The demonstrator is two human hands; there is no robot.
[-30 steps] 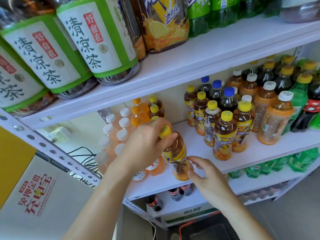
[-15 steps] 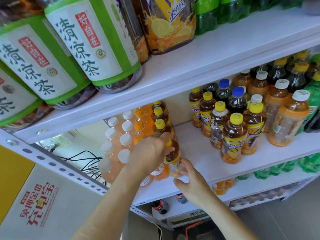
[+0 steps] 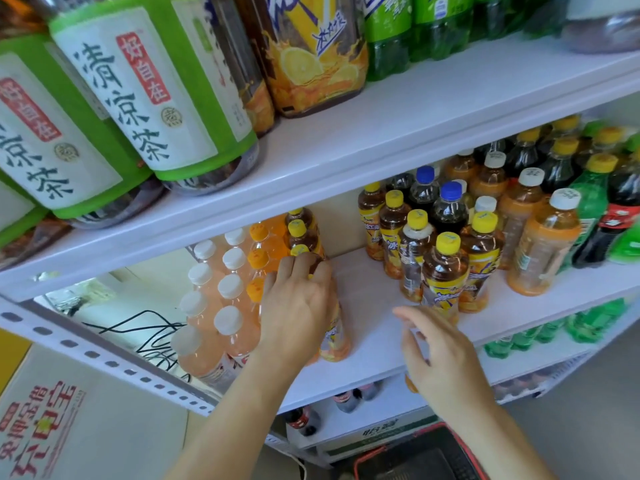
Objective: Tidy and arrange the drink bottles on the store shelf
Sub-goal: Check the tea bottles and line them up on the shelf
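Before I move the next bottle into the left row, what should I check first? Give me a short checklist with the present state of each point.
1. Iced tea bottle under the left hand stands upright: ok.
2. Left hand is off that bottle: not ok, it rests on its top.
3. Right hand is free: ok, open, holds nothing.
4. Bare room on the shelf beside the left row: ok.
5. Front yellow-cap bottle of the right group has no other bottle before it: ok.
6. Label of the iced tea bottle faces front: cannot tell, the hand covers most of it.
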